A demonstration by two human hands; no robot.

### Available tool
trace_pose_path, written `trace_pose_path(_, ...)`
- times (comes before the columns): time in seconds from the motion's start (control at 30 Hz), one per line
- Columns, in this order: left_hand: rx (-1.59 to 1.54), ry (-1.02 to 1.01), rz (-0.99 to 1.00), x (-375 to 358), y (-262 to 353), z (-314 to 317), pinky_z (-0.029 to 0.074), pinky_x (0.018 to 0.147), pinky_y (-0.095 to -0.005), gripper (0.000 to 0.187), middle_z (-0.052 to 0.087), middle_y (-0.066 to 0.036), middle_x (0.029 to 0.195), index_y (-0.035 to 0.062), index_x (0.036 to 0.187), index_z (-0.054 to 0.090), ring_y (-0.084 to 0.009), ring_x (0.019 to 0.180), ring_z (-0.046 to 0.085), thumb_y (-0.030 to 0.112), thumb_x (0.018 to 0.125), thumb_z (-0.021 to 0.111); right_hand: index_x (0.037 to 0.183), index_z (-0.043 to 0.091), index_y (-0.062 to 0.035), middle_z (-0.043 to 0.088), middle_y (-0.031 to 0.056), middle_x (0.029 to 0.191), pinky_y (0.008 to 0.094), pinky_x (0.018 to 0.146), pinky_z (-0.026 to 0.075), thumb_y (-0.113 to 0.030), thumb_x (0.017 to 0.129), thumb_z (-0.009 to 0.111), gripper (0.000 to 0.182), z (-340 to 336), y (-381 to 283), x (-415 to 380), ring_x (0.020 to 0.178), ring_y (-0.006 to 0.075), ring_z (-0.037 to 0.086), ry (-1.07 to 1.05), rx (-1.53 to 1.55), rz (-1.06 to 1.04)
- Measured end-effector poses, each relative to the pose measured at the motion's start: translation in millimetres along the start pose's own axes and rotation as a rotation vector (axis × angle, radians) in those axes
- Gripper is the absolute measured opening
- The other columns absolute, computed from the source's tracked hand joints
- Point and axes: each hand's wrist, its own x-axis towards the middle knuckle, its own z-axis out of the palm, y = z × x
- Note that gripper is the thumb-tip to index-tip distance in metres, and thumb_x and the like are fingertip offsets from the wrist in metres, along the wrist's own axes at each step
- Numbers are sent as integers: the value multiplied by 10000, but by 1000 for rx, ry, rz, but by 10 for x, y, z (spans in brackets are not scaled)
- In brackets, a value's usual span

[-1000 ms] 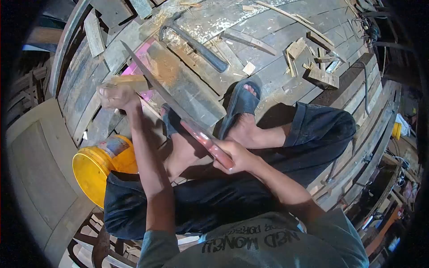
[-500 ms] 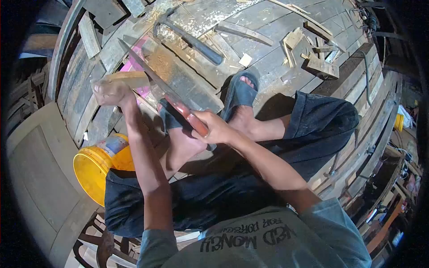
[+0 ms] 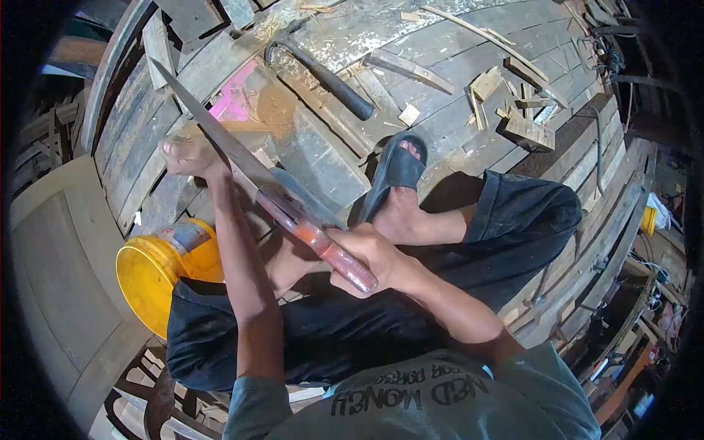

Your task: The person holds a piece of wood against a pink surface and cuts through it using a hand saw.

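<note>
My right hand (image 3: 370, 253) is closed around the reddish-brown handle of a hand saw (image 3: 224, 143). The saw's long tapering blade points up and left, passing over the wrist side of my left hand (image 3: 194, 156) in this view. That left hand is closed on a piece of wood (image 3: 251, 127), whose pale end shows beyond the blade. Whether the blade touches the wood cannot be told. Under them lies a wide board (image 3: 312, 158) dusted with reddish sawdust, with a pink sheet (image 3: 236, 95) at its far edge.
A hammer (image 3: 323, 77) lies beyond the board. Wood offcuts (image 3: 526, 128) and shavings are scattered over the plank floor (image 3: 455, 158). My sandalled foot (image 3: 400, 165) stands right of the board. A yellow bucket (image 3: 150, 275) is tipped at the left, near a wooden panel (image 3: 66, 271).
My right hand has drawn the saw handle closer to my body, and the blade looks larger and farther left. The left hand stays almost in place on the wood.
</note>
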Motion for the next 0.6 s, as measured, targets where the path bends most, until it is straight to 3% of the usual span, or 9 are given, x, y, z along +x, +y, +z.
trace_pose_path(0.2,74,-24,56,5,-93,-38,392,508,-388,434,483,-111,575,-6,645,414,-233,516,452,300,942,334,958,555,-39,510,114,607,384,500,427,-73,706,667,277,76,-15,-264,530,354,547,-65,-11,73)
trace_pose_path(0.37,91,-51,91,-142,68,-110,391,503,-386,431,478,-110,570,-6,649,411,-232,511,448,300,942,337,953,538,-17,550,173,733,398,569,444,-105,725,677,282,47,211,126,634,350,553,-14,5,85)
trace_pose_path(0.4,90,-54,96,-129,70,-98,391,502,-385,430,477,-110,570,-6,650,411,-231,510,447,301,942,337,934,534,-12,554,175,745,383,581,451,-108,732,673,264,-16,354,240,643,350,560,-82,-3,106)
trace_pose_path(0.47,48,-58,89,-66,71,-82,389,501,-379,427,466,-105,567,-5,654,405,-226,510,444,302,944,343,940,544,-12,574,166,769,369,609,463,-98,725,677,267,-52,344,173,664,340,575,-101,59,195)
trace_pose_path(0.53,37,-42,51,-32,-60,-52,379,500,-377,428,439,-97,562,-5,655,393,-224,513,434,305,945,341,948,551,-18,599,147,793,367,631,472,-94,712,683,281,-36,217,-54,684,330,595,-42,23,108)
trace_pose_path(0.57,61,-25,18,-29,-236,-34,371,498,-380,433,421,-94,559,-7,652,386,-226,514,425,307,945,334,954,553,-22,604,141,824,375,645,477,-85,700,681,292,-26,210,-246,713,336,605,-85,60,284)
trace_pose_path(0.6,49,-3,15,-14,-237,12,365,500,-386,437,415,-96,561,-10,648,380,-232,520,422,308,943,326,966,554,-32,587,148,818,377,643,477,-75,707,665,285,3,197,-242,714,340,603,-17,55,183)
